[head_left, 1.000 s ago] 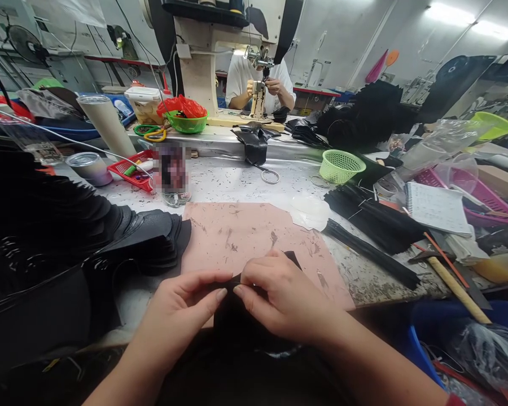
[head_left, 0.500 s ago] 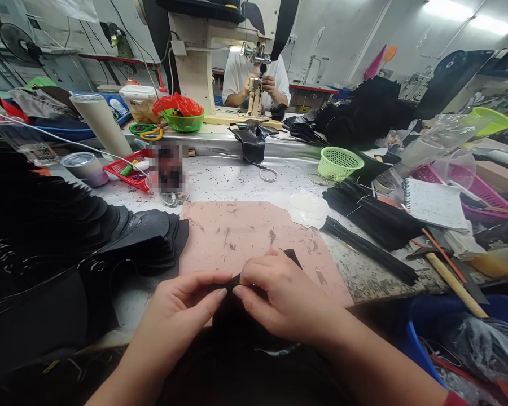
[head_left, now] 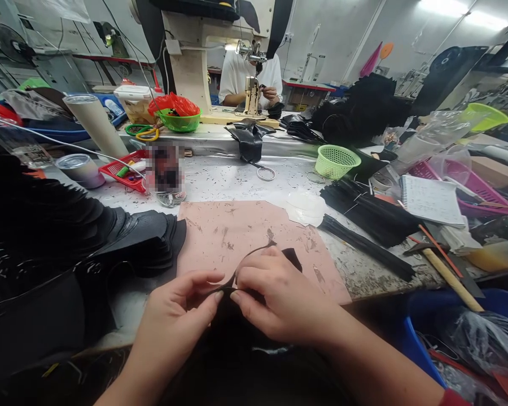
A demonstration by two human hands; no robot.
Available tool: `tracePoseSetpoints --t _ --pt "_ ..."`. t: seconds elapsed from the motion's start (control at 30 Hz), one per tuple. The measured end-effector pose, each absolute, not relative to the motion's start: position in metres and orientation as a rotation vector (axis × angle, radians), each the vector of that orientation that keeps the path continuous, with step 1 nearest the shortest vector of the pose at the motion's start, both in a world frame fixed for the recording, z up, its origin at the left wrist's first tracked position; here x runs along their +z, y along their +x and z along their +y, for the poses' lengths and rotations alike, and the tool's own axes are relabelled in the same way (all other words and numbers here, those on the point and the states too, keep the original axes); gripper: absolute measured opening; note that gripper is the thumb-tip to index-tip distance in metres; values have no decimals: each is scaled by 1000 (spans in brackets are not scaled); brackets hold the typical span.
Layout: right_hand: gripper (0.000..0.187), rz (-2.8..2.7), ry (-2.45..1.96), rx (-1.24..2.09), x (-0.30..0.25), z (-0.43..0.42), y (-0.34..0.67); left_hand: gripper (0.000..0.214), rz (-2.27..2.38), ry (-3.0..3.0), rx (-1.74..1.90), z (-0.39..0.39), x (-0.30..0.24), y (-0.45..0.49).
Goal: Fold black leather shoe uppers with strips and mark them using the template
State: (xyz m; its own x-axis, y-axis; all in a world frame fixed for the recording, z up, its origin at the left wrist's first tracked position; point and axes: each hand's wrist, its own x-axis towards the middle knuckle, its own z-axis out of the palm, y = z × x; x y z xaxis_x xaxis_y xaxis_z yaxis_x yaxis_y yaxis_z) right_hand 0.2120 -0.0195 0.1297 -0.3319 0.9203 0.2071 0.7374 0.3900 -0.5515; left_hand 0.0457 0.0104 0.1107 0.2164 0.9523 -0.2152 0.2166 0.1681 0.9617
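At the near table edge my left hand (head_left: 175, 316) and my right hand (head_left: 275, 296) both pinch a black leather piece (head_left: 294, 257), fingertips almost touching at its top edge. A thin black strip (head_left: 254, 254) arcs up from the pinch over my right hand. The piece lies partly on a pink mat (head_left: 237, 234) and hangs toward my lap. A fanned stack of black leather pieces (head_left: 152, 239) rests just left of the mat.
Black strips (head_left: 368, 217) lie right of the mat, with a hammer (head_left: 444, 270), a notebook (head_left: 429, 200) and a green basket (head_left: 336, 162) beyond. A blurred jar (head_left: 166, 172), red tray (head_left: 125, 169) and scissors (head_left: 265, 171) sit farther back. Another person works at a sewing machine (head_left: 249, 84).
A thin black strip has lifted into an arc above my right hand. Both hands stay pinched at the same spot; the view has shifted slightly.
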Motion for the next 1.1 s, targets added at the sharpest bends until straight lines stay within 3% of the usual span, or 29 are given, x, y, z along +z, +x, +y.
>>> tracePoseSetpoints --t 0.27,0.7,0.9,1.1 --pt "13 -2203 -1339 614 126 -18 215 12 1270 1412 766 10 113 45" --pt "16 -2203 -1299 615 127 -15 221 11 1216 1311 683 15 116 42" --pt "18 -2165 -1310 464 122 -15 216 11 1136 1310 637 19 115 42" --pt "17 -2231 -1294 268 121 -17 216 13 1053 1782 386 38 126 38"
